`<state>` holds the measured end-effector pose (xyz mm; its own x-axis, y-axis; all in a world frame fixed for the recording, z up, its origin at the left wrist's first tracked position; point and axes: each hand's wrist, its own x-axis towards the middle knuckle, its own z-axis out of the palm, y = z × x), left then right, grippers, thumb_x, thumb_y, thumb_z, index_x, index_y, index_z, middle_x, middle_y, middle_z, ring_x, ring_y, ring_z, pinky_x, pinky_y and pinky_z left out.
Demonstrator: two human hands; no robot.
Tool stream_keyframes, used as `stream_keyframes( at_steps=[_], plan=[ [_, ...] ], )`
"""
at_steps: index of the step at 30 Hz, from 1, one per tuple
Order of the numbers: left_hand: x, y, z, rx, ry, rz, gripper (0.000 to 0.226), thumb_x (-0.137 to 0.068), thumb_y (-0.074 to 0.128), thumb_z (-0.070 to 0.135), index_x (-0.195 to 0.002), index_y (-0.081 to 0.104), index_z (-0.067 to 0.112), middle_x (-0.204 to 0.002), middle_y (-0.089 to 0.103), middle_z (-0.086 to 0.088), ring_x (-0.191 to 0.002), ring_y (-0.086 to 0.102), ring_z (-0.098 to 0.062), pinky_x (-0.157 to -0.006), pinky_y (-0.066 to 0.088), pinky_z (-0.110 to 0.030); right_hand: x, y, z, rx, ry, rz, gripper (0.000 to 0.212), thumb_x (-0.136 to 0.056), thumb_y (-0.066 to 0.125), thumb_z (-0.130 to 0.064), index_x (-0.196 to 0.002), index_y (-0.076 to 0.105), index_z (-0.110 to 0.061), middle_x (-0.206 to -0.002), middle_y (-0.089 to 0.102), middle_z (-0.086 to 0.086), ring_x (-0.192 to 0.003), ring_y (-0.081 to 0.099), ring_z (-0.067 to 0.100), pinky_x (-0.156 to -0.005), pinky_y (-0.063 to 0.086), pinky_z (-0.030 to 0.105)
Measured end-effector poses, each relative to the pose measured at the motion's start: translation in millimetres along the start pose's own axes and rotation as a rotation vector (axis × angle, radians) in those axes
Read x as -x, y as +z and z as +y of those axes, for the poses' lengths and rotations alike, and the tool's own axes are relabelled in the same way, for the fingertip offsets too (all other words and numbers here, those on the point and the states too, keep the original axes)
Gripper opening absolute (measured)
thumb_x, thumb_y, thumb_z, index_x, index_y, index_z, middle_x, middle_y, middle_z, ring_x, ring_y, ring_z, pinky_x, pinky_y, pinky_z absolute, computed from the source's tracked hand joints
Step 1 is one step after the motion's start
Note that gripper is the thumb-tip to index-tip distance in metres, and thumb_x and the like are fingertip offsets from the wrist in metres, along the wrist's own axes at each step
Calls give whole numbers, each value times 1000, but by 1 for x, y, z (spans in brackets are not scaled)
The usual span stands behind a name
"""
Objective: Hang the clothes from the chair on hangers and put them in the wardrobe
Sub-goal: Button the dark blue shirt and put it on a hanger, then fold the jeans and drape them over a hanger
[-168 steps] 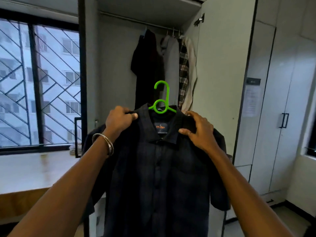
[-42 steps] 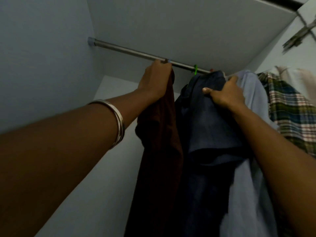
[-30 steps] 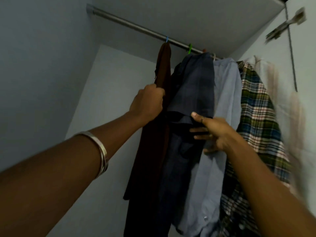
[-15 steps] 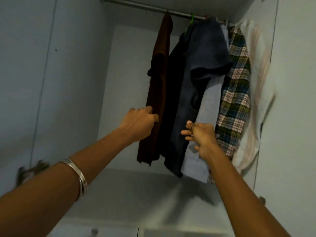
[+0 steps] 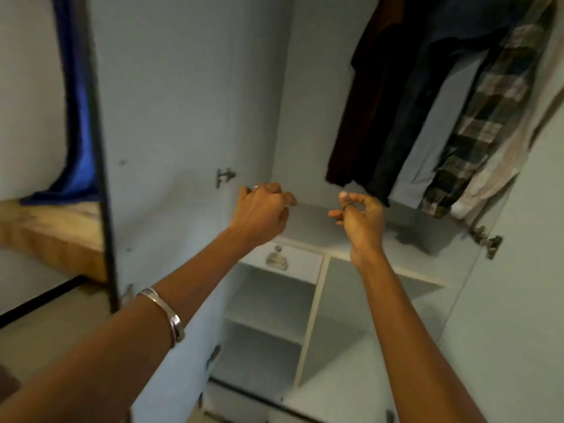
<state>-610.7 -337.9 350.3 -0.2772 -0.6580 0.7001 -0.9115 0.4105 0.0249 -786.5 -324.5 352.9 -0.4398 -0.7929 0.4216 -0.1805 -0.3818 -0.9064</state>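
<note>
Two hands hover in front of the open wardrobe (image 5: 189,87), and neither has hold of anything: the left hand (image 5: 259,213) is loosely curled, and the right hand (image 5: 358,213) has its fingers half bent with the thumb and forefinger apart, so each grip is empty. Several garments hang in a tight row at the upper right: a dark brown garment (image 5: 363,96) at the left end, a dark blue shirt (image 5: 406,117) beside it, then a pale blue shirt (image 5: 427,148), a plaid shirt (image 5: 476,123) and a cream garment (image 5: 500,166) close against the open door (image 5: 525,270). The rail and hangers are out of view above. By my judgement, one garment's hanging is finished and the step in hand is the turn away for another piece; the chair is not in view, so the next move calls for stepping back and turning toward it. Room to withdraw looks good: both hands are well apart from the hems, and the shelf (image 5: 320,221) lies beneath them. Edges to mind are the drawer (image 5: 293,261) below the shelf, the door hinge (image 5: 485,241) at the right, and the dark frame (image 5: 100,178) at the left.
</note>
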Motion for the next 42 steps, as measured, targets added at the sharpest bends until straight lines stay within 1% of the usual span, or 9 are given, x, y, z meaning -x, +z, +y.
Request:
stream_keyframes(
  at_steps=[6, 12, 17, 19, 26, 30, 33, 38, 42],
  plan=[
    [112, -48, -29, 118, -46, 80, 25, -87, 55, 16, -105, 71, 26, -102, 66, -2, -95, 57, -28, -78, 43, -40, 101, 44, 9, 101, -79, -129, 24, -83, 60, -53, -98, 56, -34, -62, 69, -12, -74, 70, 17, -81, 52, 55],
    [265, -116, -126, 17, -277, 44, 33, -80, 43, 26, -95, 73, 25, -88, 66, -2, -83, 59, -31, -71, 51, -43, 250, 132, -13, 81, -75, -357, 19, -92, 61, -37, -106, 58, -25, -68, 69, -5, -72, 68, 16, -81, 55, 44],
    [461, -223, -208, -148, -537, -141, 31, -83, 52, 22, -109, 68, 29, -106, 65, -3, -98, 59, -29, -79, 51, -43, 439, 205, -51, 24, -22, -587, 20, -93, 60, -34, -107, 57, -20, -76, 72, 2, -66, 65, 5, -75, 56, 31],
    [486, -237, -217, -205, -576, -156, 39, -83, 56, 19, -120, 62, 30, -113, 64, -4, -104, 58, -30, -81, 51, -43, 461, 217, -55, 33, -16, -603, 17, -92, 61, -36, -103, 56, -24, -72, 71, -1, -72, 67, 9, -79, 55, 39],
    [711, -369, -265, -188, -878, -276, 65, -86, 61, 17, -144, 31, 23, -106, 67, -7, -96, 60, -30, -79, 50, -47, 692, 287, -75, 108, 75, -810, 21, -93, 60, -34, -109, 58, -22, -72, 70, -3, -79, 67, 15, -81, 52, 37],
    [797, -431, -304, -199, -974, -288, 53, -89, 57, 11, -139, 42, 18, -109, 68, -9, -97, 62, -29, -78, 50, -39, 791, 340, -83, 108, 63, -923, 13, -93, 59, -28, -106, 60, -23, -81, 71, 4, -79, 68, 17, -75, 53, 33],
    [853, -458, -328, -183, -1014, -248, 39, -93, 52, 8, -131, 54, 14, -107, 69, -10, -91, 62, -25, -69, 43, -29, 857, 374, -83, 103, 71, -1000, 6, -92, 59, -20, -93, 59, -26, -80, 70, 1, -75, 69, 21, -72, 57, 45],
    [937, -472, -395, -190, -1094, -221, 40, -88, 55, 7, -128, 56, 15, -91, 71, -5, -83, 64, -27, -65, 52, -39, 940, 444, -75, 100, 91, -1097, 2, -94, 58, -22, -93, 57, -23, -81, 68, 2, -72, 68, 23, -67, 56, 48],
    [1035, -487, -471, -189, -1334, -364, 39, -85, 54, 10, -123, 60, 19, -91, 72, 0, -90, 64, -25, -72, 53, -43, 1037, 523, -58, 178, 214, -1193, 4, -96, 58, -20, -92, 57, -20, -71, 62, -6, -64, 65, 16, -61, 56, 39]
  ],
)
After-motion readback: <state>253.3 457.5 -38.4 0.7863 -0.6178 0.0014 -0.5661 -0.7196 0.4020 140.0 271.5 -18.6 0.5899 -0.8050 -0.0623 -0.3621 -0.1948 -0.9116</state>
